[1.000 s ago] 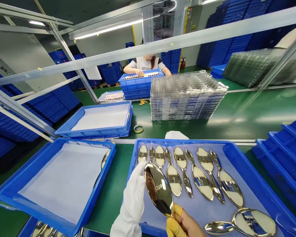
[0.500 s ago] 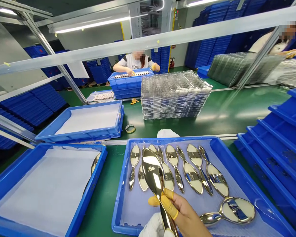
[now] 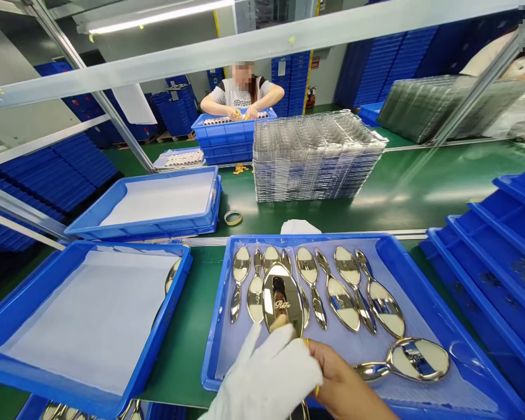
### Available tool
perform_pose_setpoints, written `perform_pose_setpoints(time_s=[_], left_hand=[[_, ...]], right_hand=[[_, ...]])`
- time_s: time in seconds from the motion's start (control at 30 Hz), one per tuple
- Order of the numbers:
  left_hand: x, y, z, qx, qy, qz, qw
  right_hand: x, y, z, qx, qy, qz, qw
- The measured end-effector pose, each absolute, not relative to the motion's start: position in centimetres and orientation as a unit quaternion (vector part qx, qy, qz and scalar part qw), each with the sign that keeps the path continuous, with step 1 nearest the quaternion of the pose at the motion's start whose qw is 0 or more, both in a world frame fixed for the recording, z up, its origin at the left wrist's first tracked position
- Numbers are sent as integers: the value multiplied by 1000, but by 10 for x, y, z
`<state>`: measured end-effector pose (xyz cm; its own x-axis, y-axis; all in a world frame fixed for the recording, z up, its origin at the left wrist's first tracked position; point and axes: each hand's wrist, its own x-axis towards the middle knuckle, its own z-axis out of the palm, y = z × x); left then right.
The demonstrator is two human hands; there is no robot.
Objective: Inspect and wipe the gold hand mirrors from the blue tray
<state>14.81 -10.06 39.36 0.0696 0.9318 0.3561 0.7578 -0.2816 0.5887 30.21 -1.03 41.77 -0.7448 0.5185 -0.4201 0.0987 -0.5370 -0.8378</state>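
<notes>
In front of me is a glossy gold hairbrush back (image 3: 282,291) with script lettering and a dark reflection on its oval head. My right hand (image 3: 332,373), with yellow finger covers, grips it near the neck; its fingertips are partly hidden. My left hand (image 3: 266,373), in a white glove, lies across the neck and lower head with its fingers stretched out and somewhat apart. Below the hands shows a bit of the handle. Beneath is a blue tray (image 3: 214,350) lined with a pale sheet, holding several similar gold pieces (image 3: 343,303) in a row and one lying crosswise (image 3: 420,360).
A lined blue tray (image 3: 186,265) stands at left, with more gold pieces (image 3: 65,411) below it. Behind are another blue tray (image 3: 157,227), a tape roll (image 3: 233,218) and stacked clear trays (image 3: 310,169). Blue trays (image 3: 472,274) are piled at right. A co-worker (image 3: 242,93) works opposite.
My gloved left hand has risen from the handle to the front of the gold hairbrush back, fingers extending. The piece has turned more upright and face-on. The co-worker's hands have come together.
</notes>
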Motion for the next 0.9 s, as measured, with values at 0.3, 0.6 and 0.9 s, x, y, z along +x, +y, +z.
perform_pose_setpoints(time_s=[0.3,0.6,0.9], left_hand=[[93,-23,388,700,618,337,122],[106,-49,373,476,652,528,265],[134,-66,409,545,687,410,251]], right_hand=[[307,-26,406,-309,-437,844,42],[311,-23,415,-303,-416,856,41],[304,-28,411,-331,-454,822,96]])
